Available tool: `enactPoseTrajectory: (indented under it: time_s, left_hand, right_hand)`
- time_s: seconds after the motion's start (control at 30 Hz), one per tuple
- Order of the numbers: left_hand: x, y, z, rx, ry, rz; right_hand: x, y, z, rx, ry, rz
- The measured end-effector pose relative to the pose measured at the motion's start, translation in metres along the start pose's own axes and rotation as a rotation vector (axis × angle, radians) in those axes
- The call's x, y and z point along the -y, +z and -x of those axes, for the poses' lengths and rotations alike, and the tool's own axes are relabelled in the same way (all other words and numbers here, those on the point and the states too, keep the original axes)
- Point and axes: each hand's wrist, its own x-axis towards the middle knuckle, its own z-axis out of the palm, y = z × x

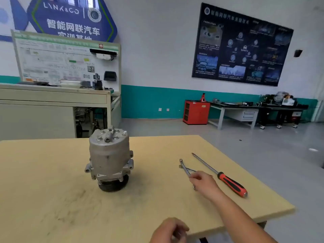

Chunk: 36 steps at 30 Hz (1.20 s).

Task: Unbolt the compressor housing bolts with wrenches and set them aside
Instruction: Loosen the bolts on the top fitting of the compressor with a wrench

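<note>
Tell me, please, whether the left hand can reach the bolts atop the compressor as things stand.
Probably yes: bare table lies between the left hand and the compressor, its top bolts stand exposed, and the wrenches lie off to the right.

Bright even indoor light, soft shadows, slight blur, wide-angle edge distortion

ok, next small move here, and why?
Probably close the grip on one of the crossed wrenches and carry it to the bolts atop the compressor: the right hand lies on them, and every visible bolt looks seated.
</note>
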Motion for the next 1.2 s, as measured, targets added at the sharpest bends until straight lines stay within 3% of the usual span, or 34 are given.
enactPoseTrajectory:
  time_s: [0.07, 0.13, 0.27, 0.43, 0.53, 0.6, 0.7, 0.8, 0.87, 0.93, 0.97, 1.1, 1.2]
  left_hand:
    - [-0.045, 0.029, -0.058, -0.258, 0.008, -0.156]
    - [-0.062, 0.038, -0.101, -0.339, -0.037, -0.318]
    - [-0.051, 0.010, -0.156, -0.205, -0.215, -0.458]
    - [-0.042, 0.001, -0.180, -0.123, -0.210, -0.542]
    - [-0.040, -0.006, -0.163, -0.158, -0.183, -0.316]
    - [-0.036, -0.017, -0.131, -0.221, -0.034, -0.096]
    - [-0.046, -0.050, -0.059, -0.379, 0.253, -0.196]
    - [-0.050, -0.094, -0.001, -0.764, 0.613, -0.315]
    - [-0.050, -0.133, 0.027, -1.025, 0.678, -0.470]
    - [-0.049, -0.172, 0.043, -1.199, 0.513, -0.566]
    - [-0.047, -0.188, 0.047, -1.209, 0.386, -0.571]
    - [-0.024, -0.227, 0.038, -0.932, -0.070, -0.600]
    - [-0.012, -0.233, 0.018, -0.756, -0.209, -0.643]
  right_hand:
    - [0.003, 0.000, -0.031, -0.084, 0.039, 0.280]
    - [0.002, 0.003, -0.057, -0.080, 0.071, 0.516]
    - [-0.017, 0.015, -0.095, 0.021, 0.122, 0.700]
    - [-0.028, 0.018, -0.119, 0.038, 0.076, 0.818]
    - [-0.019, 0.014, -0.113, 0.016, 0.053, 0.574]
    - [-0.003, 0.009, -0.101, -0.039, -0.001, 0.305]
    - [0.031, 0.001, -0.066, 0.003, -0.019, -0.102]
    - [0.072, 0.001, -0.027, 0.184, -0.039, -0.427]
    - [0.101, 0.010, -0.005, 0.316, -0.062, -0.489]
    - [0.129, 0.024, 0.013, 0.405, -0.092, -0.431]
    - [0.142, 0.031, 0.020, 0.432, -0.112, -0.378]
    - [0.184, 0.055, 0.030, 0.474, -0.182, -0.133]
    - [0.203, 0.060, 0.026, 0.459, -0.237, -0.044]
